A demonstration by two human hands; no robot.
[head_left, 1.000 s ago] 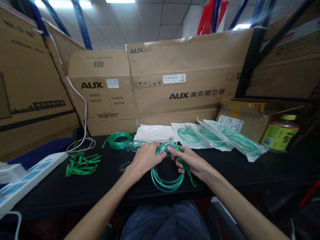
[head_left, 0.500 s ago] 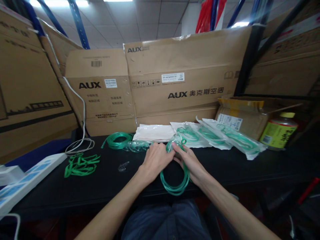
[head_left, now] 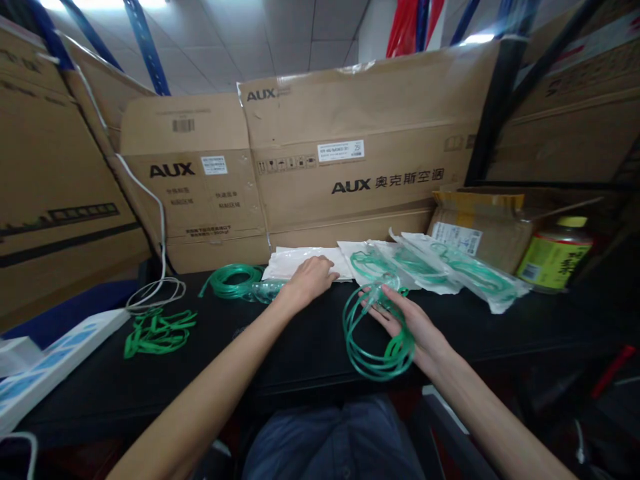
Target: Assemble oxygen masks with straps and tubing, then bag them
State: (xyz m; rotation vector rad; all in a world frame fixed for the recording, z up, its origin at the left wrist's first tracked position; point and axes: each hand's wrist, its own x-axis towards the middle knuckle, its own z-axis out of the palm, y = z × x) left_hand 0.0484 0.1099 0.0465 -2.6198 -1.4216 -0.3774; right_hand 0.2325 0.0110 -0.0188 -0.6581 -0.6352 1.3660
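My right hand [head_left: 403,323] holds a loosely wound coil of green tubing [head_left: 357,360], with a clear plastic piece at its top by the thumb. A green strap also hangs at this hand. My left hand [head_left: 311,279] is over the stack of flat white pouches [head_left: 287,262], fingers bent and slightly apart, with nothing visible in them; whether the fingertips touch the top pouch I cannot tell. Just left of it lie clear plastic pieces [head_left: 265,291], partly behind the forearm, beside another coil of green tubing [head_left: 233,281].
Several filled pouches [head_left: 475,272] with green tubing lie at the back right, before an opened carton [head_left: 480,213] and a yellow-labelled bottle [head_left: 555,257]. Green straps [head_left: 160,332] and a white power strip [head_left: 63,360] are at left. Large cardboard [head_left: 350,133] walls the back.
My left hand has let go of the tubing bundle and moved up and left onto the white pouches. My right hand now holds the bundle alone, shifted right, its loops spread wider.
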